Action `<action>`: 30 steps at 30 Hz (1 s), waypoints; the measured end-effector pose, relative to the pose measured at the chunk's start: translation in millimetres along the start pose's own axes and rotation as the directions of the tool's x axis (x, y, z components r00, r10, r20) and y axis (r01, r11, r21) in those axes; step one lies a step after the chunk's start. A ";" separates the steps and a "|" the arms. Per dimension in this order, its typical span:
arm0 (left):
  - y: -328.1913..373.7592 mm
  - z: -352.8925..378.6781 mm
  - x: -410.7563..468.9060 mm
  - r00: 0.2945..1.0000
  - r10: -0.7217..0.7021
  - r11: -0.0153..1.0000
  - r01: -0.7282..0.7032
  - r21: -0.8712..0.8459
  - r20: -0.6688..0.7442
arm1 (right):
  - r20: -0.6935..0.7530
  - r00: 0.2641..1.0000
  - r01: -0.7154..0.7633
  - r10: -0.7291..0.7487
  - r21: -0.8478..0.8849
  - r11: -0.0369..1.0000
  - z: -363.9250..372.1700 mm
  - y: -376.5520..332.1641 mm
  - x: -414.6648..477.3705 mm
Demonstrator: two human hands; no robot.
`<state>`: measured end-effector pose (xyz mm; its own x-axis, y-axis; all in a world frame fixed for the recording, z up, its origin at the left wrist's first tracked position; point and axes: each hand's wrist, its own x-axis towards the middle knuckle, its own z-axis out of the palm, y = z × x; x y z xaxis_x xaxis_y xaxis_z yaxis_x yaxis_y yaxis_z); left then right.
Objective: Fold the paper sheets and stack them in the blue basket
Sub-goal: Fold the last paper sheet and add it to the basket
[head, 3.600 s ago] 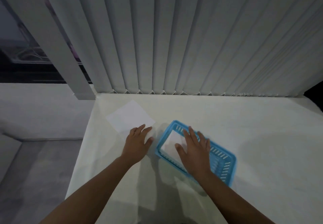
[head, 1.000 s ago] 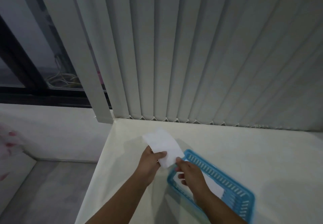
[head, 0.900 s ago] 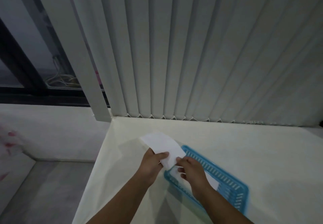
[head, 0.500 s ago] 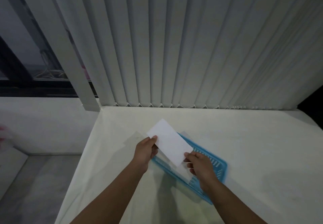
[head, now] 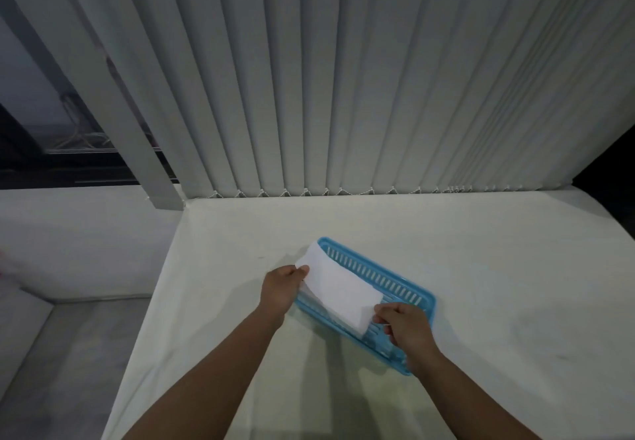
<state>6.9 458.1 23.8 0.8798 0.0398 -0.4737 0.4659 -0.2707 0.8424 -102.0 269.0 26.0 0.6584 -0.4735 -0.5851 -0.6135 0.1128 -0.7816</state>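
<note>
A folded white paper sheet (head: 338,290) is held lengthwise just above the blue basket (head: 402,283), which lies slanted on the white table. My left hand (head: 280,288) pinches the sheet's far left end over the basket's left rim. My right hand (head: 403,328) pinches its near right corner over the basket's middle. A sliver of another white sheet shows beneath it inside the basket; the rest of the basket's contents are hidden.
The white table (head: 481,302) spreads out to the right of the basket and drops off at its left edge to a grey floor (head: 51,353). Vertical blinds (head: 343,78) hang along the table's far edge.
Both hands picked the sheet up from the table left of the basket, folded it, then carried it right and down until it sits over the basket.
</note>
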 end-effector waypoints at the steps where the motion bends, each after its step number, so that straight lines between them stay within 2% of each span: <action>1: -1.4 -0.5 1.6 1.000 0.002 1.000 -0.002 0.013 0.021 | -0.001 1.000 -0.005 0.005 -0.025 1.000 -0.2 2.3 -0.2; 4: -1.7 2.6 4.0 1.000 0.002 1.000 -0.002 0.015 0.026 | 0.000 1.000 0.027 -0.028 -0.091 0.995 4.3 7.0 -3.4; 7: 1.7 4.0 4.2 0.999 -0.010 0.998 0.012 -0.070 0.032 | -0.018 0.997 0.066 -0.070 -0.176 0.982 12.1 8.6 -6.2; 12: 8.3 5.3 -3.4 0.965 -0.092 0.926 0.173 -0.335 0.244 | -0.020 0.998 0.059 -0.066 -0.247 0.967 15.7 7.7 -6.5; 13: 10.1 6.1 -4.9 0.955 -0.090 0.910 0.194 -0.365 0.282 | -0.013 0.999 0.041 -0.045 -0.226 0.973 15.7 5.8 -6.9; 15: 11.8 7.8 -6.8 0.940 -0.087 0.891 0.222 -0.395 0.331 | -0.023 0.998 -0.053 0.052 -0.065 0.996 15.2 3.1 -6.2; 17: 10.1 8.1 -7.5 0.932 -0.096 0.903 0.229 -0.363 0.349 | -0.014 0.991 -0.128 0.130 0.071 0.989 14.3 0.6 -4.8; 19: 7.1 7.1 -7.8 0.939 -0.105 0.946 0.196 -0.259 0.329 | -0.014 0.993 -0.114 0.116 0.107 0.988 12.3 -0.5 -1.2; 23: 2.2 2.6 -2.3 0.981 -0.032 0.999 0.029 0.018 0.191 | -0.038 0.999 0.007 -0.006 0.024 1.000 7.1 -3.2 0.8; 30: 0.5 -8.8 12.9 0.993 0.047 0.988 -0.062 0.138 0.106 | -0.112 0.988 0.098 -0.108 -0.089 0.991 1.3 7.6 6.5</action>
<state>19.3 466.9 20.3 0.8858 -0.0757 -0.4579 0.3929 -0.4029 0.8266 -101.8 267.9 16.0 0.6678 -0.5775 -0.4695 -0.5820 -0.0121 -0.8131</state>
